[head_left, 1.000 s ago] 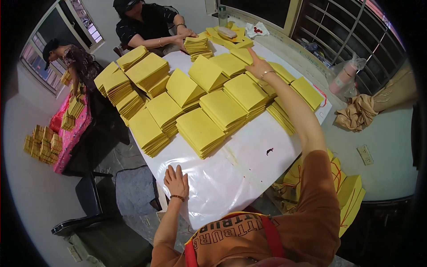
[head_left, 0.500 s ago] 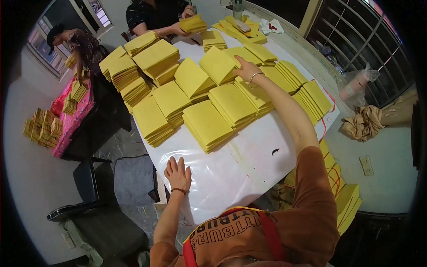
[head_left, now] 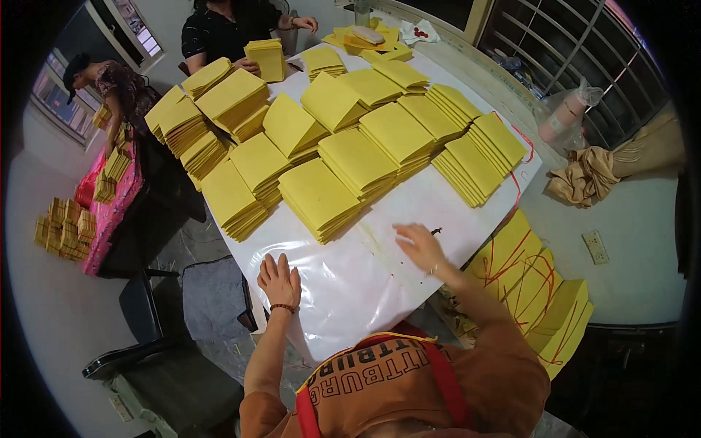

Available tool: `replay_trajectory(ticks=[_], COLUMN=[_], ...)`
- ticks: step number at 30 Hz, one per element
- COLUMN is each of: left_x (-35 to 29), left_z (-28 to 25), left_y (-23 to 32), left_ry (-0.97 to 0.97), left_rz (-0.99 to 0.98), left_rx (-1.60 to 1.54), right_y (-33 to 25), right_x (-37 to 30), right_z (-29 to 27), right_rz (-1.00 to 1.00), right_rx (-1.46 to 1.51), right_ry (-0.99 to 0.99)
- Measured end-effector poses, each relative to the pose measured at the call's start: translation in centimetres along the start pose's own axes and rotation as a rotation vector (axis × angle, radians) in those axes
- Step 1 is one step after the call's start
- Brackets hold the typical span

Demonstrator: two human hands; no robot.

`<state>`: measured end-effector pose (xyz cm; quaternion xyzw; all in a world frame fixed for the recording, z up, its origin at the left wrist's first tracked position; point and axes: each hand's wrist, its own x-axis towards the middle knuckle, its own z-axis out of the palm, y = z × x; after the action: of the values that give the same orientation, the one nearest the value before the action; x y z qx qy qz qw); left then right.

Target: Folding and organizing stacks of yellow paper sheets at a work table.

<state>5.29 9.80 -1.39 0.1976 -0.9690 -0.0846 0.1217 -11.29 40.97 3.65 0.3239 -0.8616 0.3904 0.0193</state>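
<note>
My left hand (head_left: 280, 283) lies flat on the white-covered table (head_left: 332, 292), fingers spread, holding nothing. My right hand (head_left: 420, 247) is over the table's right part, fingers stretched out and nothing in them; whether it touches the surface I cannot tell. Beyond both hands, stacks of folded yellow paper sit close together. The nearest stack (head_left: 319, 198) lies ahead of my left hand. Farther right, a fanned-out stack (head_left: 467, 169) rests near the table's edge. A small dark scrap (head_left: 437, 231) lies beside my right hand.
Across the table a person (head_left: 226, 33) holds a yellow stack (head_left: 266, 60) upright. At far left another person (head_left: 120, 91) bends over a pink-covered table (head_left: 124, 212). Red-tied yellow bundles (head_left: 522, 266) stand low at right. A black chair (head_left: 142, 314) is at lower left.
My right hand has left the far yellow stacks and come back toward me. My left hand stays on the table. The person opposite has lifted one hand off the stack, now upright.
</note>
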Motion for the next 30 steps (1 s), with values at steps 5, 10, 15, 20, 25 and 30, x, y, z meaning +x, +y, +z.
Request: replay_trajectory(ticks=[5, 10, 15, 20, 25, 30], left_x=[-0.6, -0.5, -0.7, -0.1, 0.0, -0.2], left_z=[0.1, 0.1, 1.1, 1.1, 1.1, 1.3], left_y=[-0.5, -0.1, -0.9, -0.7, -0.6, -0.6], left_ry=[-0.014, -0.011, -0.043, -0.025, -0.038, -0.032], left_rz=[-0.014, 0.007, 0.033, 0.025, 0.02, 0.023], left_rx=[0.024, 0.051, 0.041, 0.089, 0.088, 0.104], right_y=[-3.3, -2.8, -2.2, -1.9, 1.5, 9.8], right_x=[-8.5, -10.9, -11.2, -10.3, -5.3, 5.2], right_z=[0.8, 3.9, 4.8, 4.4, 0.2, -8.4], right_rz=[-0.001, 0.159, 0.223, 0.184, 0.142, 0.224], right_rx=[-0.259, -0.277, -0.321, -0.28, -0.312, -0.66], right_ry=[0.133, 0.222, 0.24, 0.242, 0.287, 0.465])
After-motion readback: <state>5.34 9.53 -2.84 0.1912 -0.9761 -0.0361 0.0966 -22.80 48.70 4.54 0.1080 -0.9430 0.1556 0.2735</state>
